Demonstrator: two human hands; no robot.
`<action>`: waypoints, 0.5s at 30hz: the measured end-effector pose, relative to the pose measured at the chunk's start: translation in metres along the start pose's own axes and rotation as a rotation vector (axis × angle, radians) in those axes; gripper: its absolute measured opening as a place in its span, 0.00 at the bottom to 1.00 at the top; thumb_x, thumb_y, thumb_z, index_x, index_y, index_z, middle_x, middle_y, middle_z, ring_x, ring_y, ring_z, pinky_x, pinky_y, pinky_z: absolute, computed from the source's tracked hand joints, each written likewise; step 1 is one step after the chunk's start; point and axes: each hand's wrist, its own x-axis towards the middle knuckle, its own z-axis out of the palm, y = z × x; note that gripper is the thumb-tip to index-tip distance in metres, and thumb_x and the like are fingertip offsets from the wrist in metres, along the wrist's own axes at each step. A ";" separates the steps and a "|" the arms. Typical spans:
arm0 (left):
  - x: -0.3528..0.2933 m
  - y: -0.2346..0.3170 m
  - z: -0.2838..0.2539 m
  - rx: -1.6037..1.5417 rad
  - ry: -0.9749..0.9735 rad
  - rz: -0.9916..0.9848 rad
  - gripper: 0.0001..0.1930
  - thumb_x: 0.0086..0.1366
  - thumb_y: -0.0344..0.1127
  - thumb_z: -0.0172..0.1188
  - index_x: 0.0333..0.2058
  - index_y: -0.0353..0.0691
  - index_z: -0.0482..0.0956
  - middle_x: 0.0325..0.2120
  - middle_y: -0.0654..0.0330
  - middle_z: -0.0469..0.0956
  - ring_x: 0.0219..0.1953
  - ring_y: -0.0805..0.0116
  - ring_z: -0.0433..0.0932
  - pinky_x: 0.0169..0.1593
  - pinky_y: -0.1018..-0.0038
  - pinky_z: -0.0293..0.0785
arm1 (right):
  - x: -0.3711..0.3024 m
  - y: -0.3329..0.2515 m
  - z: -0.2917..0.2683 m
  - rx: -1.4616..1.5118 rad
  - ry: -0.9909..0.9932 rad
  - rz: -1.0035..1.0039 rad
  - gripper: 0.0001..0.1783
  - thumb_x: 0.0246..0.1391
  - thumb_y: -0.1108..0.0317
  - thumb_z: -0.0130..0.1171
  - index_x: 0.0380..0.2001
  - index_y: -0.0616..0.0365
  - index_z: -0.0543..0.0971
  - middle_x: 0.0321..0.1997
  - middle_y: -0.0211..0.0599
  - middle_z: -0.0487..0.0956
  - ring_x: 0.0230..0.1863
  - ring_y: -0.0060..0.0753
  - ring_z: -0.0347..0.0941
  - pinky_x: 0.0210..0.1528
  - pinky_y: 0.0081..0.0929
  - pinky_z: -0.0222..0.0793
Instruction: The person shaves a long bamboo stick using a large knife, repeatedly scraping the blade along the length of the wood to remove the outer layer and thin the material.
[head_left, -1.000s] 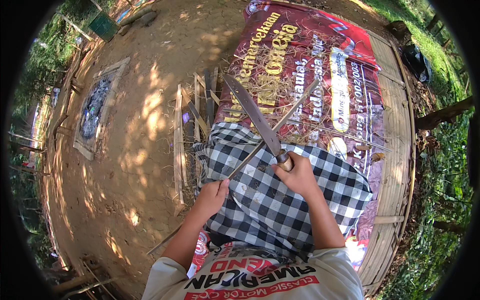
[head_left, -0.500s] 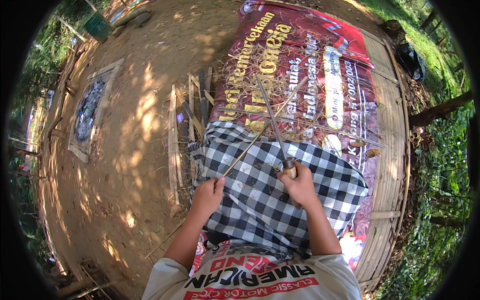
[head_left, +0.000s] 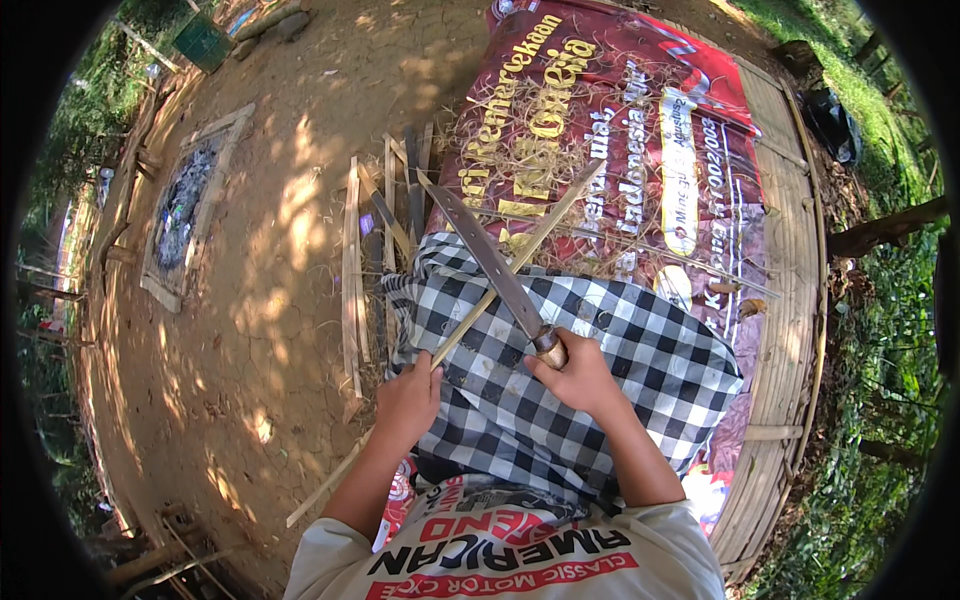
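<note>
My left hand [head_left: 408, 402] is closed round a long thin bamboo strip [head_left: 468, 322], which slants from beside my left forearm up over my lap to the far right. In my right hand [head_left: 578, 375] is the wooden handle of a machete [head_left: 492, 262]. Its dark blade has a row of small holes along it and points to the far left. Blade and strip cross just beyond my hands; whether they touch I cannot tell. A black-and-white checked cloth [head_left: 600, 370] covers my lap beneath both.
Curly shavings lie over a dark red printed banner [head_left: 690, 150] spread on a bamboo platform [head_left: 775, 330]. Several split bamboo pieces [head_left: 352, 280] rest on the dirt ground to the left. Farther left is a framed ash pit [head_left: 190, 205]. Greenery borders the right side.
The machete has swung to the left and its blade has turned to show its broad side. The bamboo strip has rolled to show a wider face. Both hands have shifted slightly.
</note>
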 end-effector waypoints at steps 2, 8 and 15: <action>-0.001 -0.001 0.006 -0.011 0.023 0.013 0.11 0.71 0.41 0.46 0.40 0.39 0.66 0.24 0.48 0.78 0.26 0.45 0.80 0.29 0.51 0.73 | 0.002 -0.002 0.006 -0.071 -0.020 -0.065 0.24 0.47 0.52 0.67 0.29 0.67 0.77 0.18 0.52 0.76 0.23 0.52 0.78 0.29 0.40 0.72; 0.002 -0.004 0.012 -0.022 0.030 0.029 0.11 0.71 0.41 0.47 0.39 0.38 0.66 0.21 0.48 0.77 0.22 0.45 0.79 0.25 0.53 0.73 | 0.007 -0.006 0.025 -0.350 -0.057 -0.210 0.30 0.50 0.43 0.64 0.36 0.64 0.79 0.18 0.52 0.77 0.23 0.56 0.78 0.29 0.45 0.75; 0.008 -0.011 0.021 -0.075 0.065 0.052 0.11 0.70 0.41 0.48 0.39 0.38 0.66 0.16 0.47 0.76 0.20 0.44 0.78 0.24 0.53 0.73 | 0.018 -0.002 0.029 -0.500 -0.081 -0.335 0.29 0.51 0.42 0.62 0.35 0.62 0.77 0.16 0.48 0.77 0.20 0.50 0.78 0.24 0.41 0.74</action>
